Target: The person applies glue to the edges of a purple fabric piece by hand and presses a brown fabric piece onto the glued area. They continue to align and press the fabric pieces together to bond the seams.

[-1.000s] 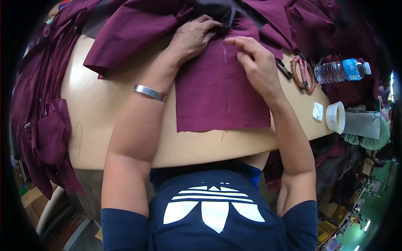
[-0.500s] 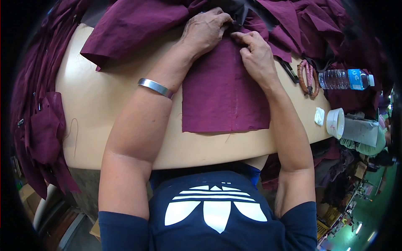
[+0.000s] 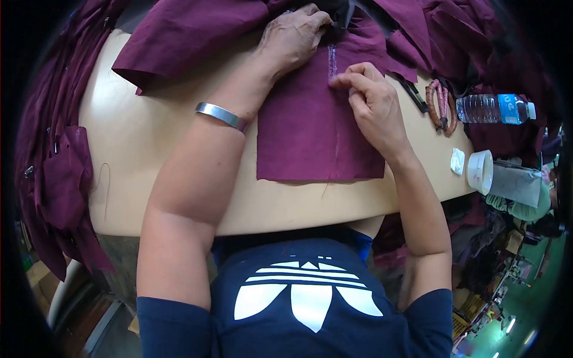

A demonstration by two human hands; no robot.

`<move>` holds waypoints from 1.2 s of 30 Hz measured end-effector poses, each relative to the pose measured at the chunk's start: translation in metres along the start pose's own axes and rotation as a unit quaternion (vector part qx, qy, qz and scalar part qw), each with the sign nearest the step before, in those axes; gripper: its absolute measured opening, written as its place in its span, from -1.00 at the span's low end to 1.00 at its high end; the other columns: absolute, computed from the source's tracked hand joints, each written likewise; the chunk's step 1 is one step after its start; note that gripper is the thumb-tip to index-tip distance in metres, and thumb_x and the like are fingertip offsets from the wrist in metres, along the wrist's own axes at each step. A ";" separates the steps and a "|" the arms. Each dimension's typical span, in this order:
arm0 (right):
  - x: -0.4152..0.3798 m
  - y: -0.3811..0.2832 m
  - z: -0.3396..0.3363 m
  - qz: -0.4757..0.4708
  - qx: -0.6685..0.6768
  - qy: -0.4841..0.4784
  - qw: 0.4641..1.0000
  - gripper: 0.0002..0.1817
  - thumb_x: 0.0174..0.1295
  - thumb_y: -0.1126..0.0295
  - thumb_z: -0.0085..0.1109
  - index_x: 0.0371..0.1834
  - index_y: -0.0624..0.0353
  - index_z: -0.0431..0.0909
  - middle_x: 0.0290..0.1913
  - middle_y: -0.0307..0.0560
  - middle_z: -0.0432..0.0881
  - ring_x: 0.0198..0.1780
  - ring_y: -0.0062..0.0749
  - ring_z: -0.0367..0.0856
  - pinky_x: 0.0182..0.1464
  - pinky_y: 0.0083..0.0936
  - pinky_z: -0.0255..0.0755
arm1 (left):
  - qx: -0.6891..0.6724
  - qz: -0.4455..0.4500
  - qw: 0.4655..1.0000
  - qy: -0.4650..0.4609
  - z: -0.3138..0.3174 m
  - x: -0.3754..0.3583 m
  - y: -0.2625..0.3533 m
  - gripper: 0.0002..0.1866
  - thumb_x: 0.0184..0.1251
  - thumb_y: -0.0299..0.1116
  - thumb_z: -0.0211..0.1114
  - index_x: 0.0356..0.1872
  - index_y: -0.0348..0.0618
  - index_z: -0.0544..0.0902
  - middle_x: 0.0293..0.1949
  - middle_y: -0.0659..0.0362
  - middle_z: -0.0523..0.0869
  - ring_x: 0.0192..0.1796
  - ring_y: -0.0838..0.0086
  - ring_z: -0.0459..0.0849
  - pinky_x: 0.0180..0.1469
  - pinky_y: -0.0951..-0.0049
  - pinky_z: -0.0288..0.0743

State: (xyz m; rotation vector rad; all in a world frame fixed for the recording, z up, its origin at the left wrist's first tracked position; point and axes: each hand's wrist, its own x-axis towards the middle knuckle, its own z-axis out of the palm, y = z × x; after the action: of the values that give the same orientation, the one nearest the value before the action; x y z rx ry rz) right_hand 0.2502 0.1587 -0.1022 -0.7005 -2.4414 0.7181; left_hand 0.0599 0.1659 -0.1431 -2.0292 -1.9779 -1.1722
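Observation:
A maroon fabric panel (image 3: 298,137) lies flat before me, with a seam running down its length. A whitish, textured strip (image 3: 332,59) shows on the upper part of that seam. At the panel's top edge, my left hand (image 3: 292,37) is closed on the gathered maroon cloth, its fingertips partly hidden. My right hand (image 3: 376,107) rests over the panel's right side, fingers curled and the index fingertip at the seam just below the strip. Whether something small sits in those fingers cannot be made out.
More maroon cloth (image 3: 191,42) is bunched across the back, and more (image 3: 59,173) hangs at the left. On the right are a black tool (image 3: 415,95), brown-handled scissors (image 3: 440,107), a water bottle (image 3: 489,109), a white piece (image 3: 457,161) and a white tub (image 3: 479,172).
My right hand has moved down along the seam, away from my left hand, uncovering the whitish strip. My left hand stays at the top of the panel.

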 end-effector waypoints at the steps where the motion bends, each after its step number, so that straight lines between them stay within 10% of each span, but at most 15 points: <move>1: 0.000 -0.002 0.003 0.016 0.016 0.016 1.000 -0.70 -0.02 0.69 -0.04 -0.25 0.27 0.63 -0.26 -0.02 0.52 -0.22 -0.18 0.56 -0.10 -0.37 0.45 | -0.016 0.023 1.000 0.009 -0.002 -0.001 -0.002 -0.83 0.23 -0.38 0.15 -0.17 -0.12 0.56 -0.20 0.06 0.58 -0.14 0.11 0.59 -0.07 0.21 0.47; 23: -0.053 -0.031 -0.006 0.043 0.016 -0.039 0.998 -0.58 -0.04 0.72 -0.04 -0.05 0.28 0.56 -0.18 0.03 0.44 -0.15 -0.15 0.50 -0.12 -0.34 0.42 | -0.008 0.056 0.998 0.028 -0.006 -0.002 -0.002 -0.85 0.22 -0.46 0.10 -0.19 -0.18 0.54 -0.23 -0.01 0.57 -0.18 0.04 0.59 -0.09 0.17 0.46; 36: -0.110 -0.044 -0.008 -0.199 -0.212 -0.062 0.955 -0.63 -0.05 0.54 0.06 -0.12 0.46 0.53 -0.13 0.10 0.45 -0.19 -0.16 0.46 -0.18 -0.43 0.44 | -0.011 0.053 0.998 0.013 -0.006 -0.003 -0.002 -0.85 0.23 -0.46 0.11 -0.19 -0.17 0.54 -0.21 0.00 0.57 -0.14 0.07 0.58 -0.05 0.20 0.46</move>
State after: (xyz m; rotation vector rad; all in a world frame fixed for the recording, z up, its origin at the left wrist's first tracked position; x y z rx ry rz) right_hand 0.3224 0.0641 -0.1039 -0.2912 -2.7643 0.0810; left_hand 0.0560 0.1608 -0.1412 -2.0897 -1.8290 -1.1979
